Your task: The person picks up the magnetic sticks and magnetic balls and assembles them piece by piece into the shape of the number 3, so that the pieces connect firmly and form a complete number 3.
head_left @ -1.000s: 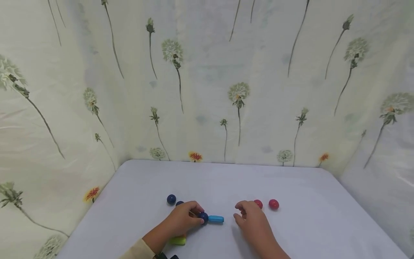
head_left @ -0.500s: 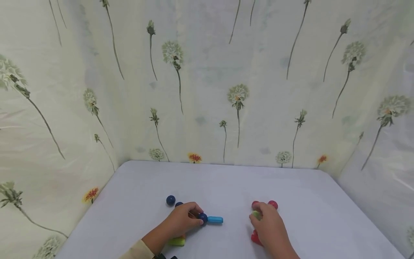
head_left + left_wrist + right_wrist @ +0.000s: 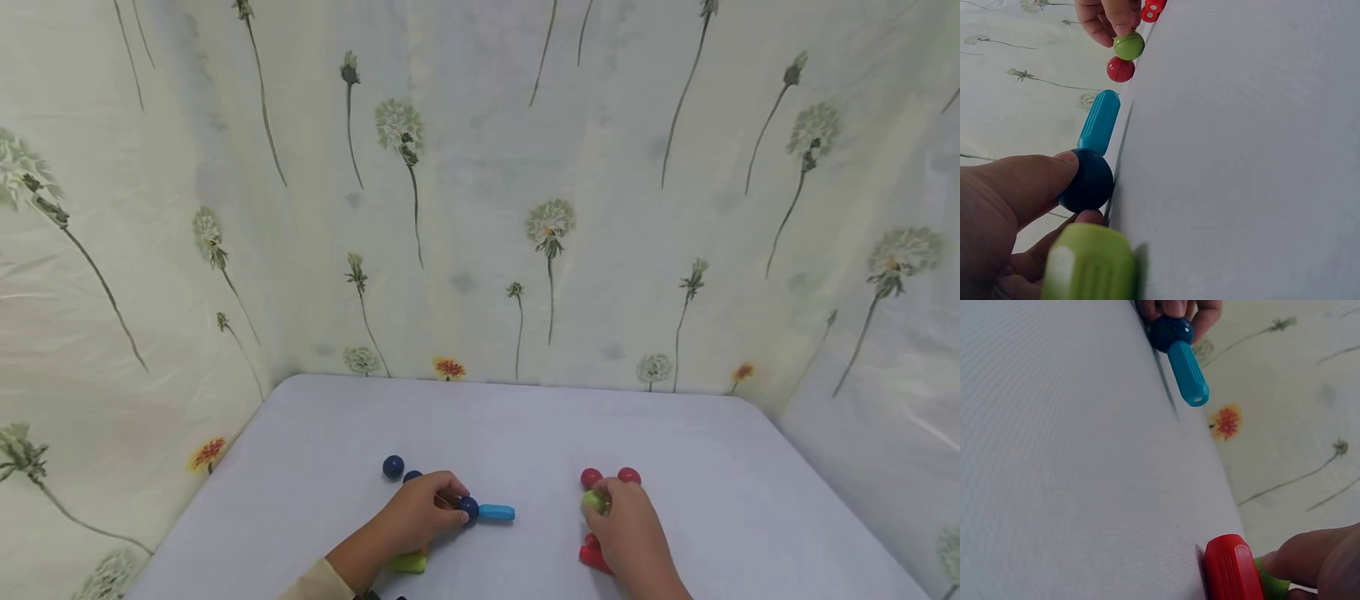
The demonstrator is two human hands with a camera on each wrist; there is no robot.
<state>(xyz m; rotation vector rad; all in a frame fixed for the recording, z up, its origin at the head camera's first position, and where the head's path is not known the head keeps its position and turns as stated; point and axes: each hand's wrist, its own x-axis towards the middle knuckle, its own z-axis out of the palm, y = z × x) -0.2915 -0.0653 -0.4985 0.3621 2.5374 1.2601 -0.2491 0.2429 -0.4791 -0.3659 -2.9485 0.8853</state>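
Thumb and fingers of my left hand (image 3: 420,512) pinch a dark blue ball (image 3: 468,509). A light blue ridged stick (image 3: 497,512) joins that ball and points right, its far end showing a small pale disc (image 3: 1198,399) in the right wrist view. With my right hand (image 3: 636,527) I pinch a light green ball (image 3: 1129,45). Just beyond it sit two red balls, one on the left (image 3: 591,478) and one on the right (image 3: 629,475). Nearer to me, a red ridged stick (image 3: 1233,569) lies beside the right hand, partly hidden by it in the head view.
Two more dark blue balls lie beyond the left hand, one in plain sight (image 3: 393,467) and one partly covered (image 3: 412,477). A yellow-green stick (image 3: 408,563) lies under the left forearm. Floral sheeting (image 3: 465,208) surrounds the white table (image 3: 337,425).
My right hand has moved right from bare table and now grips the green ball. The red stick beside it has come into view. The left hand keeps its hold on the dark blue ball.
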